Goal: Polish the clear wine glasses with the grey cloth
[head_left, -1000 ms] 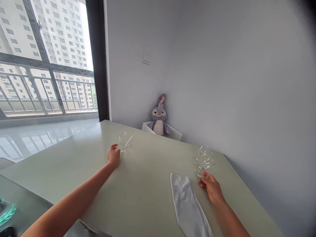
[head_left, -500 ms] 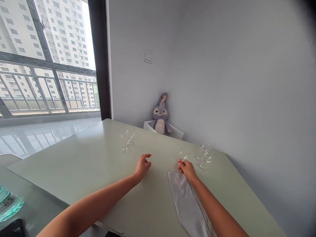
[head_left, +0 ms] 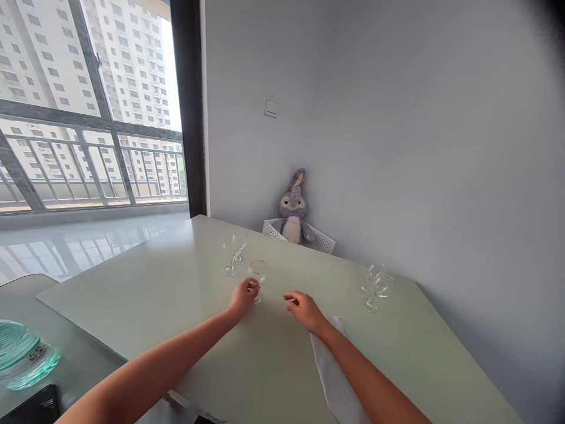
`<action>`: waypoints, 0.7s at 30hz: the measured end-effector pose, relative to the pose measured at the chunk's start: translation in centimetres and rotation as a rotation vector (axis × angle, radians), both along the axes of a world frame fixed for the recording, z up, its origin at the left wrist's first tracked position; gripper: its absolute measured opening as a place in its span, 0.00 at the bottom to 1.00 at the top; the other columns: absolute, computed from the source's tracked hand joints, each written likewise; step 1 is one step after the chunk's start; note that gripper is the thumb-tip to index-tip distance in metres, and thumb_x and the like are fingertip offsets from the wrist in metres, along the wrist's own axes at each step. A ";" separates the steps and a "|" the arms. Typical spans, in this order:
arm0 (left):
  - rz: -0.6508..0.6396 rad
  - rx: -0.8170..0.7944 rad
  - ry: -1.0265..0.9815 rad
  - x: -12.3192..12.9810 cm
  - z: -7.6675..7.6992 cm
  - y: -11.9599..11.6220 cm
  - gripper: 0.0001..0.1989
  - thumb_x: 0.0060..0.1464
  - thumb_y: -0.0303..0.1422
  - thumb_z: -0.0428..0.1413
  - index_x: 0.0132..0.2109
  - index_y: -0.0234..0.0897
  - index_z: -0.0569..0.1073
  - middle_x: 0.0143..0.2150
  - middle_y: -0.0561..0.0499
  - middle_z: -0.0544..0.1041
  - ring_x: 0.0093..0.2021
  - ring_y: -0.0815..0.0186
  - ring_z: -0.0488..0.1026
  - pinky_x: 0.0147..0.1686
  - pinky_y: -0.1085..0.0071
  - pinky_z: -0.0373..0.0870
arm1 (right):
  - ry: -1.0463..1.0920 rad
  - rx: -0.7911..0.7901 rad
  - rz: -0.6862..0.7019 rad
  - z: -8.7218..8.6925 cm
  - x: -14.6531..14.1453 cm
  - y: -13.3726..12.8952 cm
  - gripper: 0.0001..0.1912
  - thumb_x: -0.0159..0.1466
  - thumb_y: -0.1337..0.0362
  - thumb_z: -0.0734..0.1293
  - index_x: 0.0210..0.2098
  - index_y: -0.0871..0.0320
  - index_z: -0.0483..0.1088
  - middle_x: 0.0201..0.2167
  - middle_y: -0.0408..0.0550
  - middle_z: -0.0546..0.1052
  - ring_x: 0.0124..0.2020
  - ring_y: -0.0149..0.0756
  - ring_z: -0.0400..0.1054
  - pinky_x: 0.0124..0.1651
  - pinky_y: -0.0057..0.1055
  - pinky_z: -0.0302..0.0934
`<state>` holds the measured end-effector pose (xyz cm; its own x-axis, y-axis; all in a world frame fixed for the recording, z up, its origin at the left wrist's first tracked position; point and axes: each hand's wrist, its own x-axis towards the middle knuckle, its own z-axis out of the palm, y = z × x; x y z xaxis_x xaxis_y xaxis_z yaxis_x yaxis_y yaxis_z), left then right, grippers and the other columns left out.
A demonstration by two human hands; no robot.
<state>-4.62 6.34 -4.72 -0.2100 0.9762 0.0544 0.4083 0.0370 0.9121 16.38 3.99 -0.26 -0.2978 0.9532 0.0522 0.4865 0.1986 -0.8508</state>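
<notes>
My left hand [head_left: 243, 298] is closed around the stem of a clear wine glass [head_left: 258, 271], which stands upright with its foot at or close to the tabletop. To the right of it, my right hand [head_left: 303, 310] is empty, its fingers apart and a little curled. Under my right forearm lies a folded grey-white cloth [head_left: 329, 368]. Two more wine glasses [head_left: 231, 259] stand behind and left of my left hand. Another pair of wine glasses [head_left: 375, 285] stands over at the right, their outlines overlapping.
The pale green table [head_left: 176, 306] reaches to the wall. Behind its far edge, a plush rabbit [head_left: 292, 215] sits in a white perforated basket [head_left: 324, 240]. At lower left are a greenish glass container [head_left: 29, 356] and a black object [head_left: 33, 406].
The wine glass has passed from my right hand to my left and moved leftward across the table. My right hand has let go and shifted left. The view has turned slightly.
</notes>
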 end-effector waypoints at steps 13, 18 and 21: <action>0.242 0.004 -0.017 -8.2 0.6 1.5 0.11 0.42 0.33 0.52 0.36 0.37 0.69 0.29 0.52 0.72 0.27 0.67 0.67 0.24 0.75 0.56 | 0.148 -0.086 -0.653 -3.5 17.7 -2.4 0.13 0.47 0.59 0.62 0.28 0.60 0.71 0.26 0.47 0.75 0.21 0.32 0.67 0.20 0.25 0.57; 0.417 0.056 0.033 -8.2 1.2 0.5 0.16 0.41 0.31 0.52 0.42 0.39 0.64 0.35 0.52 0.67 0.29 0.68 0.65 0.27 0.74 0.58 | 0.287 0.018 -0.921 -4.8 20.1 -1.7 0.15 0.47 0.60 0.62 0.32 0.61 0.68 0.33 0.50 0.75 0.22 0.31 0.67 0.21 0.25 0.60; 0.549 0.223 0.067 -6.9 1.7 -1.1 0.14 0.42 0.31 0.51 0.40 0.39 0.62 0.30 0.55 0.62 0.27 0.69 0.61 0.29 0.74 0.59 | 0.313 0.047 -0.960 -4.9 20.7 0.2 0.20 0.45 0.59 0.64 0.38 0.61 0.66 0.43 0.54 0.71 0.26 0.30 0.68 0.23 0.25 0.63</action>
